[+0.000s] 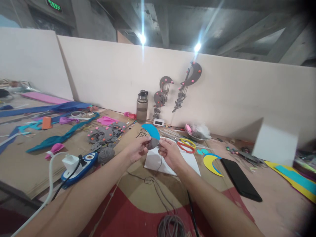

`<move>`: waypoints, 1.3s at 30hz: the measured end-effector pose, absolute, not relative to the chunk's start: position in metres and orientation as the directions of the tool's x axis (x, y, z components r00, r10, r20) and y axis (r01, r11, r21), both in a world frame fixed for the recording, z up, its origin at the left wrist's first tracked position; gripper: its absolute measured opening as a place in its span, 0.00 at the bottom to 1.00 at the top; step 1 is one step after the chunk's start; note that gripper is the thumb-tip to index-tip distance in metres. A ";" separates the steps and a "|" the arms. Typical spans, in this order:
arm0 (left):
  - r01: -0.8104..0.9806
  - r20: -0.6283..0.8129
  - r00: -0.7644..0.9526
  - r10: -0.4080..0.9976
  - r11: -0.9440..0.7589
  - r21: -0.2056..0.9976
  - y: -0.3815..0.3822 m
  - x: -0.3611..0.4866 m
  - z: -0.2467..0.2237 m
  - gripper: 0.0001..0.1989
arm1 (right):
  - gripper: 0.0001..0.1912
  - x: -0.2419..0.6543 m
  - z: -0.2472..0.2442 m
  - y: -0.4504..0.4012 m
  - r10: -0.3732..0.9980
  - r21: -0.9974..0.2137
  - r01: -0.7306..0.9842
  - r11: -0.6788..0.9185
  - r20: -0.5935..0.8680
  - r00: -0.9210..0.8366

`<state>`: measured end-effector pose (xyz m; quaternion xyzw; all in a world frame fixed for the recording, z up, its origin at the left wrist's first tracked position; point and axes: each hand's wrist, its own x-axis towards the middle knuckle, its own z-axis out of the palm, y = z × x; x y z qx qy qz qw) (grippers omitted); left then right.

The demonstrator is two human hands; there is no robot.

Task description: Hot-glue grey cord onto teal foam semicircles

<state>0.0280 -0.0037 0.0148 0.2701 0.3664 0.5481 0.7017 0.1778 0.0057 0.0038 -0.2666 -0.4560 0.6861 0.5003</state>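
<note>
left hand [138, 149]: pinches left edge of blue-and-grey foam crescent [151, 135], raised over white sheet [170, 162].
right hand [169, 152]: fingers closed at its right edge; grey cord [158, 184] hangs below.
scissors [185, 144]: nearby, untouched.

Pale partition wall [111, 75] in flat panels backs a cardboard-covered counter [32, 164] with a red-and-tan patch at its near edge, under a bare grey concrete ceiling [172, 19] with beams, two glaring white lamps [142, 39] and a green lit sign [54, 5] upper left.
</note>
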 end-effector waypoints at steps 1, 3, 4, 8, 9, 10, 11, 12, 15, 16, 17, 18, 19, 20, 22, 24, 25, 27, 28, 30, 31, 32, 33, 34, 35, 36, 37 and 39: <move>-0.567 -0.233 0.127 0.964 0.264 0.780 -0.003 0.028 0.013 0.03 | 0.13 0.178 0.003 0.006 0.936 -0.896 -0.437 -0.085 0.079 -0.343; -0.557 -0.261 0.137 0.956 0.292 0.778 -0.001 0.028 0.009 0.02 | 0.14 0.177 0.002 0.006 0.949 -0.912 -0.404 -0.072 0.062 -0.309; -0.554 -0.268 0.144 0.953 0.302 0.776 0.000 0.028 0.007 0.01 | 0.14 0.177 0.002 0.006 0.955 -0.923 -0.380 -0.058 0.059 -0.289; -0.566 -0.244 0.162 0.956 0.293 0.771 0.004 0.026 0.001 0.01 | 0.13 0.175 0.003 0.005 0.970 -0.957 -0.289 0.000 0.070 -0.231; -0.568 -0.228 0.160 0.960 0.278 0.775 0.004 0.026 0.001 0.01 | 0.13 0.174 0.003 0.004 0.970 -0.959 -0.283 0.005 0.073 -0.230; -0.568 -0.212 0.154 0.965 0.262 0.780 0.004 0.026 0.001 0.02 | 0.13 0.174 0.004 0.003 0.969 -0.959 -0.285 0.005 0.075 -0.235; -0.566 -0.195 0.147 0.970 0.244 0.787 0.004 0.025 0.002 0.04 | 0.13 0.174 0.005 0.002 0.968 -0.957 -0.289 0.005 0.078 -0.240; -0.562 -0.180 0.139 0.974 0.227 0.795 0.004 0.025 0.002 0.04 | 0.13 0.174 0.006 0.002 0.966 -0.956 -0.295 0.006 0.082 -0.243; -0.550 -0.159 0.129 0.979 0.204 0.810 0.005 0.024 0.001 0.04 | 0.14 0.174 0.005 0.002 0.967 -0.953 -0.303 0.015 0.091 -0.239; -0.545 -0.160 0.133 0.978 0.207 0.813 0.005 0.024 0.000 0.03 | 0.14 0.174 0.004 0.003 0.969 -0.953 -0.302 0.017 0.090 -0.232; -0.541 -0.159 0.136 0.978 0.208 0.815 0.006 0.025 -0.002 0.03 | 0.13 0.174 0.003 0.004 0.971 -0.954 -0.298 0.019 0.089 -0.221; -0.536 -0.153 0.138 0.978 0.204 0.819 0.007 0.025 -0.005 0.03 | 0.13 0.174 0.001 0.005 0.974 -0.956 -0.294 0.023 0.088 -0.208; -0.532 -0.140 0.140 0.980 0.194 0.824 0.008 0.025 -0.008 0.04 | 0.13 0.174 -0.001 0.006 0.977 -0.958 -0.287 0.029 0.087 -0.193; -0.528 -0.121 0.141 0.983 0.178 0.831 0.009 0.025 -0.010 0.05 | 0.13 0.174 -0.002 0.007 0.980 -0.959 -0.281 0.036 0.089 -0.177; -0.525 -0.084 0.140 0.987 0.145 0.839 0.010 0.026 -0.014 0.05 | 0.13 0.175 -0.004 0.009 0.984 -0.961 -0.271 0.049 0.093 -0.153; -0.531 -0.085 0.140 0.986 0.147 0.835 0.009 0.026 -0.013 0.05 | 0.12 0.174 -0.004 0.008 0.985 -0.963 -0.265 0.056 0.097 -0.145; -0.536 -0.105 0.138 0.985 0.164 0.828 0.008 0.026 -0.011 0.04 | 0.12 0.174 -0.004 0.008 0.984 -0.963 -0.264 0.060 0.101 -0.146; -0.549 -0.159 0.130 0.979 0.205 0.810 0.006 0.025 -0.007 0.03 | 0.12 0.174 -0.004 0.007 0.980 -0.962 -0.262 0.071 0.116 -0.159; -0.552 -0.179 0.129 0.975 0.220 0.804 0.005 0.025 -0.005 0.03 | 0.12 0.173 -0.004 0.006 0.978 -0.962 -0.260 0.080 0.126 -0.167; -0.541 -0.173 0.130 0.976 0.216 0.813 0.004 0.025 -0.003 0.03 | 0.12 0.173 -0.005 0.006 0.974 -0.964 -0.246 0.101 0.146 -0.174; -0.525 -0.149 0.123 0.981 0.192 0.829 0.003 0.026 -0.004 0.04 | 0.12 0.173 -0.006 0.007 0.974 -0.967 -0.230 0.110 0.151 -0.168; -0.496 -0.116 0.105 0.988 0.153 0.855 0.003 0.026 -0.005 0.06 | 0.12 0.174 -0.008 0.008 0.976 -0.970 -0.210 0.118 0.152 -0.154; -0.451 -0.079 0.071 0.994 0.103 0.886 0.002 0.028 -0.008 0.08 | 0.11 0.174 -0.009 0.009 0.980 -0.974 -0.189 0.125 0.151 -0.132; -0.386 -0.040 0.022 0.999 0.046 0.922 0.002 0.029 -0.010 0.09 | 0.11 0.175 -0.011 0.009 0.983 -0.977 -0.167 0.129 0.148 -0.104; -0.298 0.001 -0.037 0.999 -0.012 0.955 0.001 0.030 -0.013 0.10 | 0.11 0.175 -0.012 0.010 0.986 -0.980 -0.146 0.135 0.147 -0.073; -0.200 0.050 -0.099 0.994 -0.069 0.977 0.000 0.032 -0.015 0.10 | 0.12 0.176 -0.014 0.011 0.988 -0.982 -0.127 0.143 0.149 -0.043; -0.097 0.114 -0.155 0.981 -0.130 0.987 -0.002 0.034 -0.016 0.09 | 0.12 0.177 -0.015 0.012 0.988 -0.982 -0.109 0.154 0.156 -0.016; 0.105 0.274 -0.211 0.938 -0.257 0.961 -0.006 0.037 -0.016 0.08 | 0.12 0.178 -0.016 0.012 0.984 -0.981 -0.072 0.179 0.178 0.025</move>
